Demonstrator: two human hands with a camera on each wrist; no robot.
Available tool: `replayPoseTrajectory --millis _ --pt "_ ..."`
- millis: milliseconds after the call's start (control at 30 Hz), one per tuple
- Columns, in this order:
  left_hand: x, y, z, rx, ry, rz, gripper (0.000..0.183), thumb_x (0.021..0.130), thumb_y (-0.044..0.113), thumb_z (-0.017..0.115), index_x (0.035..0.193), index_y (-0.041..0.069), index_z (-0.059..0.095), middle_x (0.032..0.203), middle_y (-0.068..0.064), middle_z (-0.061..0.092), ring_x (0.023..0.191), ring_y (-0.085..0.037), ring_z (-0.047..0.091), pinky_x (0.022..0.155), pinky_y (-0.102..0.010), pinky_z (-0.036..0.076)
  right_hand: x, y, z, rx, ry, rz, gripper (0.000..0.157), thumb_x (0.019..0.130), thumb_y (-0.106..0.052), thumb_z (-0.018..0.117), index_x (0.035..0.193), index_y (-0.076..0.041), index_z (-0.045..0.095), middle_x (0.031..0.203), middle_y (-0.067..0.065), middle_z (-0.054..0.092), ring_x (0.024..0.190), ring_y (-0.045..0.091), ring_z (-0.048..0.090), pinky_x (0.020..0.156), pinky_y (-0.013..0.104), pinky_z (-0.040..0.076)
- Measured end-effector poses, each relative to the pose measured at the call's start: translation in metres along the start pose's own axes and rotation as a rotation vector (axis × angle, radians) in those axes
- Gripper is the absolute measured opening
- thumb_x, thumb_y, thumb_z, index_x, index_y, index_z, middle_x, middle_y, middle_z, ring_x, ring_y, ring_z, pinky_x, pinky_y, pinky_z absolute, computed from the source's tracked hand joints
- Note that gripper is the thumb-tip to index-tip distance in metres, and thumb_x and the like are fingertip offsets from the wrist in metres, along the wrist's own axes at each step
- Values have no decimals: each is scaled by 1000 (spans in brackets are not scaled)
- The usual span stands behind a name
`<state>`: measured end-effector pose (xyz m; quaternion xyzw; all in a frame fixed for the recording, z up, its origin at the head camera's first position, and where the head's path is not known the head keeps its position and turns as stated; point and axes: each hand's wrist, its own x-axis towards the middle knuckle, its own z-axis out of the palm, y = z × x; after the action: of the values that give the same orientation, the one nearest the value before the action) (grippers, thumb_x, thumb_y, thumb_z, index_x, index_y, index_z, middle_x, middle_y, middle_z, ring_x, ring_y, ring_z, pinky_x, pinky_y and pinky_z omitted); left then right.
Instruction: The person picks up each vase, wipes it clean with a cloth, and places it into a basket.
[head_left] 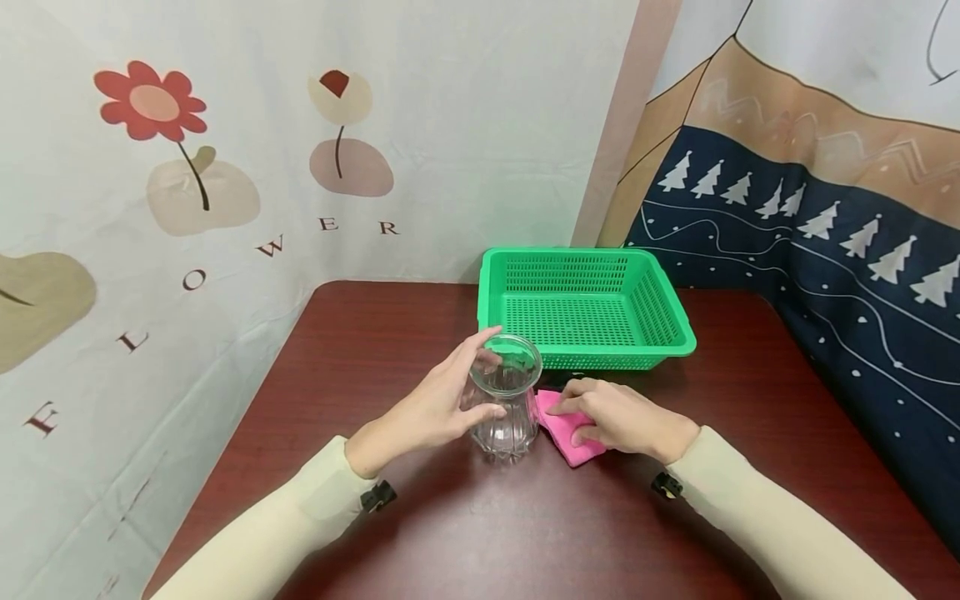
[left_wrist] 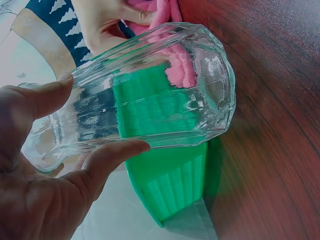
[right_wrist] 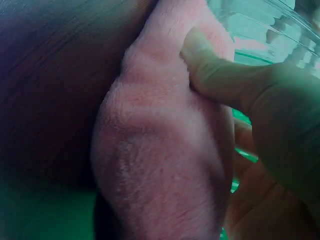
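Note:
A clear glass vase (head_left: 504, 421) with a flared rim and ribbed body stands at mid-table in the head view. My left hand (head_left: 438, 398) grips it near the neck, thumb on the near side and fingers round the far side. In the left wrist view the glass vase (left_wrist: 150, 100) shows its faceted sides between thumb and finger. To its right my right hand (head_left: 618, 417) pinches a folded pink cloth (head_left: 566, 433), close against the vase's side. The right wrist view shows the thumb pressed on the plush cloth (right_wrist: 160, 120); most of the other fingers are hidden.
A green plastic basket (head_left: 585, 354) with slotted walls sits at the back of the dark red wooden table (head_left: 360, 350), just behind the vase. A small dark item, too covered to make out, lies between basket and cloth. Printed curtains hang behind and at the right.

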<state>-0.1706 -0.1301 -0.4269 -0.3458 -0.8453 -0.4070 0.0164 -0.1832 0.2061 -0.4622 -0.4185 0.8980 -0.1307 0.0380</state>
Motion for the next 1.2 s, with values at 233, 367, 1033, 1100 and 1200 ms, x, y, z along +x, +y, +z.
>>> replayPoseTrajectory --millis 233,367,1033,1100,1200 --pt "0 -1 0 3 -8 -13 110 98 16 96 182 13 25 152 -20 69 132 -35 73 89 -34 64 3 3 14 -44 18 -21 64 92 -33 102 151 -20 80 140 3 71 124 21 69 101 44 65" --pt "-1 -2 -1 1 -7 -15 111 98 16 96 183 15 25 152 -19 69 133 -36 72 88 -33 64 3 8 19 -34 19 -34 69 93 -37 100 156 -21 77 147 5 69 132 23 66 108 49 61" --pt "0 -1 1 2 5 -12 111 97 14 97 182 15 27 151 -18 70 132 -36 74 85 -31 63 -5 12 -2 5 116 -3 68 101 -52 91 158 -18 75 147 1 72 135 21 68 114 49 65" --pt "0 -1 2 1 6 -11 111 97 14 97 182 15 27 151 -17 70 132 -36 74 85 -31 63 -6 13 -5 14 150 -5 67 100 -49 92 157 -18 75 147 1 72 135 21 69 114 49 65" --pt "0 0 1 0 6 -9 111 97 14 97 182 16 27 151 -18 71 131 -35 74 85 -30 63 -8 15 -10 17 201 -19 65 99 -45 94 155 -16 77 146 1 73 135 21 70 111 49 67"
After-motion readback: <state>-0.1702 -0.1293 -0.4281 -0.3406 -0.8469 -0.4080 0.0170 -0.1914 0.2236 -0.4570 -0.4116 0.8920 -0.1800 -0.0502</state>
